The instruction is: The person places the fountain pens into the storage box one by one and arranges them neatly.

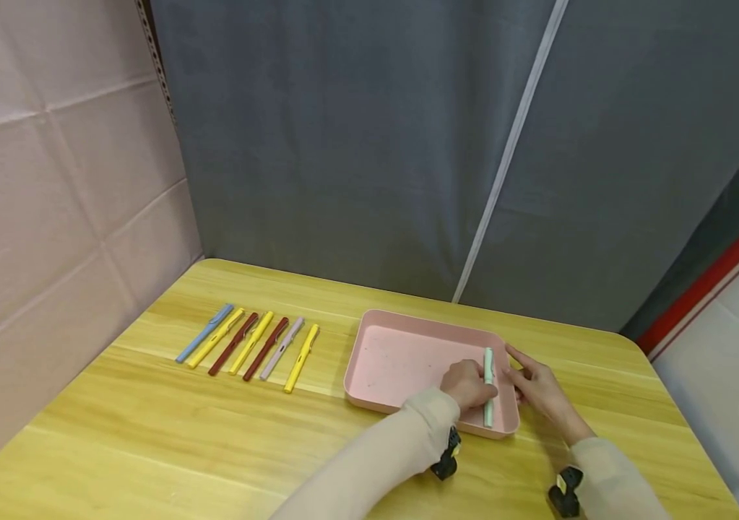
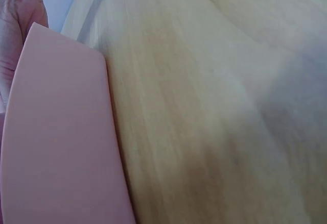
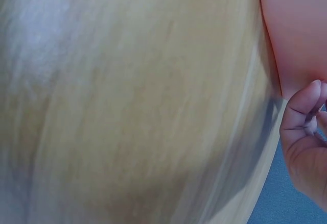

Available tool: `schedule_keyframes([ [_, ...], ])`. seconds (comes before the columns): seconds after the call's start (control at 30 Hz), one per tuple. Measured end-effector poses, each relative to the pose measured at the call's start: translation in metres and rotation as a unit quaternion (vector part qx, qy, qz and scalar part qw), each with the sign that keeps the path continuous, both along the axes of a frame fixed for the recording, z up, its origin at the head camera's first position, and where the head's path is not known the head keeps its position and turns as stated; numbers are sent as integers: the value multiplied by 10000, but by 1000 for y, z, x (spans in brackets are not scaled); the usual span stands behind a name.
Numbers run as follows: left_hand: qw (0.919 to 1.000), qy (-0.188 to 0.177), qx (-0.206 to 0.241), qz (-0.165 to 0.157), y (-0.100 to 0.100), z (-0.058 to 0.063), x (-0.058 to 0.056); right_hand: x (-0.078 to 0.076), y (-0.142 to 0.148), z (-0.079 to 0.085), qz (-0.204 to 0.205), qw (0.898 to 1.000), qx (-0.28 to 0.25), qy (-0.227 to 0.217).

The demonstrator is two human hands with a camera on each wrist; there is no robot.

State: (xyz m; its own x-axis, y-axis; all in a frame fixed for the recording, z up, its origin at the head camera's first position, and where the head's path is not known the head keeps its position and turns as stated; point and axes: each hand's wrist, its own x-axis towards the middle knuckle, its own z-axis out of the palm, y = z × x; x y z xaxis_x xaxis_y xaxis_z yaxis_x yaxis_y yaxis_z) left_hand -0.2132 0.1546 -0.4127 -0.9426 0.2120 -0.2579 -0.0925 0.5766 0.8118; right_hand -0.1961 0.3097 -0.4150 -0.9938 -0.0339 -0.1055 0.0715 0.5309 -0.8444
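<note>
A pale green pen (image 1: 488, 354) lies lengthwise at the right end of the pink tray (image 1: 402, 354). My left hand (image 1: 468, 384) reaches into the tray over the near rim and holds this pen about its middle, thumb across it; the fingertips are hidden. At the tray's right side my right hand (image 1: 541, 390) grips the rim. In the right wrist view, the right hand (image 3: 306, 142) has its bent fingers at the tray's corner (image 3: 296, 40). The left wrist view shows only the tray's outer wall (image 2: 61, 132) and part of a hand (image 2: 20, 35) behind it.
Left of the tray several capped pens lie side by side on the wooden table (image 1: 180, 433): a blue pen (image 1: 205, 333), yellow pens (image 1: 302, 358), dark red pens (image 1: 266, 349) and a lilac pen (image 1: 282, 349). A grey curtain (image 1: 356, 144) hangs behind the table.
</note>
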Motion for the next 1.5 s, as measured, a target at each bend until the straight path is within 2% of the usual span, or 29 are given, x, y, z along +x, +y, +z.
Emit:
schedule_keyframes([
  [0.47,9988,263,-391,-99,7,-3,0,0,0,0,10,9999,75,65],
  [0.83,9935,568,-934,-331,13,-2,5,-1,0,-1,2,9999,76,89],
  [1.17,9921,662,-1004,-353,12,-3,7,-1,0,-3,24,10000,21,94],
  [1.5,9921,714,-961,-386,12,-4,5,-1,1,-2,22,9997,201,153],
])
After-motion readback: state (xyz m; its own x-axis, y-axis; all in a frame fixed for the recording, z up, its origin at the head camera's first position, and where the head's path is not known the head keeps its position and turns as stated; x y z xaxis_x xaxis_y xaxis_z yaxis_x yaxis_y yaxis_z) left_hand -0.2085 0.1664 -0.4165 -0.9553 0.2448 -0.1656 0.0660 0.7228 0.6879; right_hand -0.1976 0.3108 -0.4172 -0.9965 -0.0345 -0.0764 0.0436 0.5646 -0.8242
